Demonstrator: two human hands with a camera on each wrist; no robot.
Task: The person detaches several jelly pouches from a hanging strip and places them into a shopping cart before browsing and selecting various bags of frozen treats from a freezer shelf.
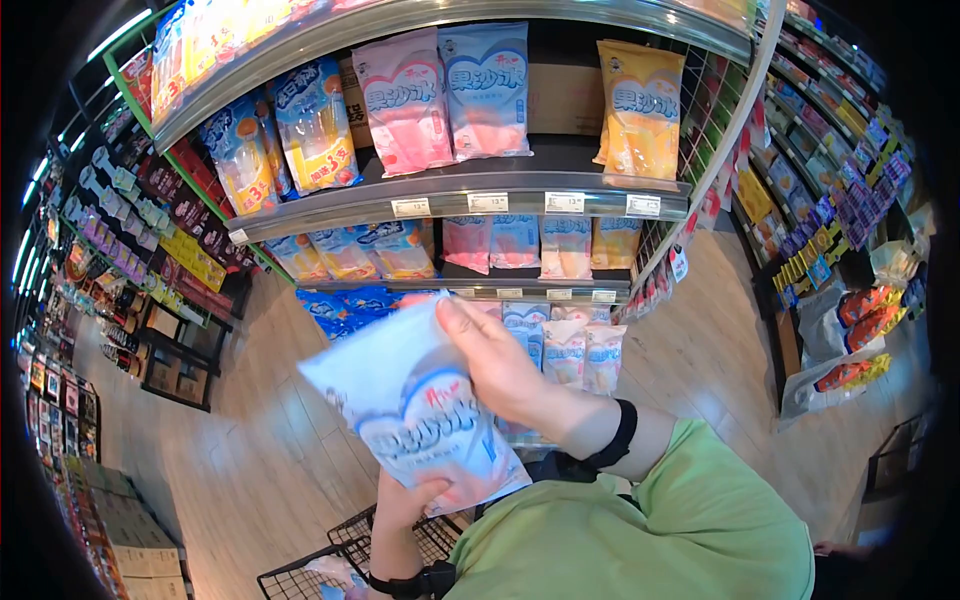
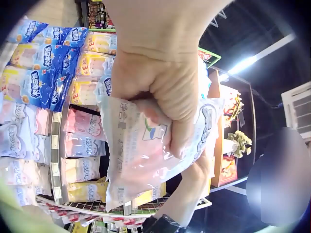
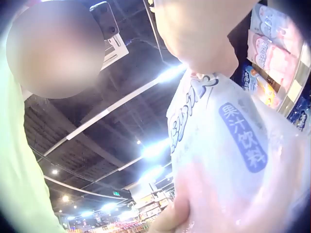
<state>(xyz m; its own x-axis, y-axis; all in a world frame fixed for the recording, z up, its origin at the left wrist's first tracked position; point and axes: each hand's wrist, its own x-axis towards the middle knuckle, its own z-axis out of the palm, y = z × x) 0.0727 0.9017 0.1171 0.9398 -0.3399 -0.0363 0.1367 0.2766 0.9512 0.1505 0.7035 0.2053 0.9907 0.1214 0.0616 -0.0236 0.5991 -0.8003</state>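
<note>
A white and pale blue bag of fruit slush (image 1: 420, 420) is held tilted in front of the body, its printed front facing up. My right hand (image 1: 495, 360) grips its upper right edge, thumb on the front. At the lower end my left hand (image 1: 405, 500) holds it, thumb over the printed face. In the left wrist view, the left hand (image 2: 160, 82) pinches the clear-sided end of the bag (image 2: 141, 155), where pinkish contents show. The right wrist view has the right hand (image 3: 204, 39) over the bag (image 3: 218, 141) and the left thumb (image 3: 172, 213) at its lower part.
A shelf rack (image 1: 470, 200) ahead carries similar bags in pink (image 1: 405, 100), blue (image 1: 488, 90) and yellow (image 1: 640, 110). Blue packs (image 1: 345, 310) lie lower left. Below the hands is a black wire basket (image 1: 290, 580) with a bag inside. Aisle shelves (image 1: 820, 200) stand to the right.
</note>
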